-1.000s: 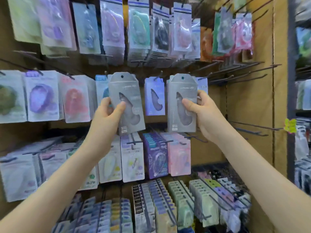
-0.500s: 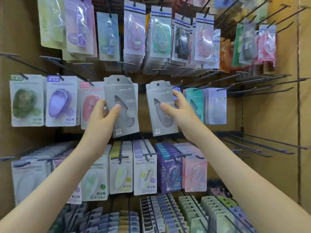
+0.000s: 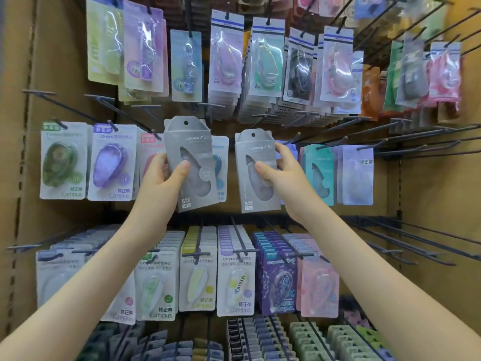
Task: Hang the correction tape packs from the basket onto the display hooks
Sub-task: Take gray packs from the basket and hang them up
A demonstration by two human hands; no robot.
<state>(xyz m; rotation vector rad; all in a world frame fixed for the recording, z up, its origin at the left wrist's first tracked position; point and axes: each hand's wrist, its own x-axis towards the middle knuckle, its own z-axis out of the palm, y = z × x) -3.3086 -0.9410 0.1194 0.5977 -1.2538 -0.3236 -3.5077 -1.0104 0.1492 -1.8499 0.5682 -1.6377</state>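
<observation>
Left pack was gripped by the left hand, thumb across its front; right pack was gripped likewise by the right hand. Neither hung yet. A bare hook poked out just above the right hand. Probably best: level one pack, line its top hole with the hook tip, then slide it back.
</observation>
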